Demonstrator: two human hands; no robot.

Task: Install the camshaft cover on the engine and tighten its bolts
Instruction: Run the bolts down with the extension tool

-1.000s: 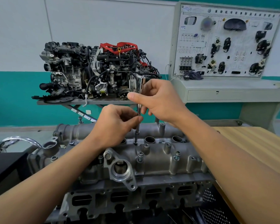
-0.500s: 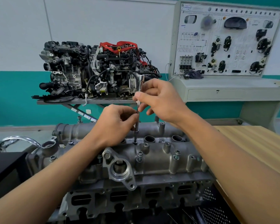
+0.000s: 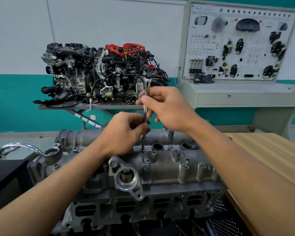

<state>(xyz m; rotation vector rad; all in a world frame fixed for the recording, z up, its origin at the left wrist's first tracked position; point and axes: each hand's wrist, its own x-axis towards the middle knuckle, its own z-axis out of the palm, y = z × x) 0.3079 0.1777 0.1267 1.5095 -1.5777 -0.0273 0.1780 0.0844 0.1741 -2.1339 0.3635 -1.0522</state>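
Observation:
A grey cast camshaft cover (image 3: 162, 167) sits on top of the engine (image 3: 143, 208) in front of me. A slim chrome driver (image 3: 146, 106) stands upright with its tip on a bolt (image 3: 142, 150) at the cover's middle, near the far edge. My right hand (image 3: 167, 108) pinches the knurled upper handle between thumb and fingers. My left hand (image 3: 126, 132) grips the lower shaft just above the cover. Several other bolts (image 3: 148, 162) stick up along the cover's near side.
A complete display engine (image 3: 102, 74) rests on a metal stand behind. A white training panel (image 3: 237, 43) with car parts stands at the back right. A wooden tabletop (image 3: 269, 155) lies to the right, a chrome pipe (image 3: 19, 147) curves at the left.
My right hand's fingers have shifted round the driver's handle, and its thumb now lies across the handle. The driver stays on the same bolt. My left hand has hardly moved.

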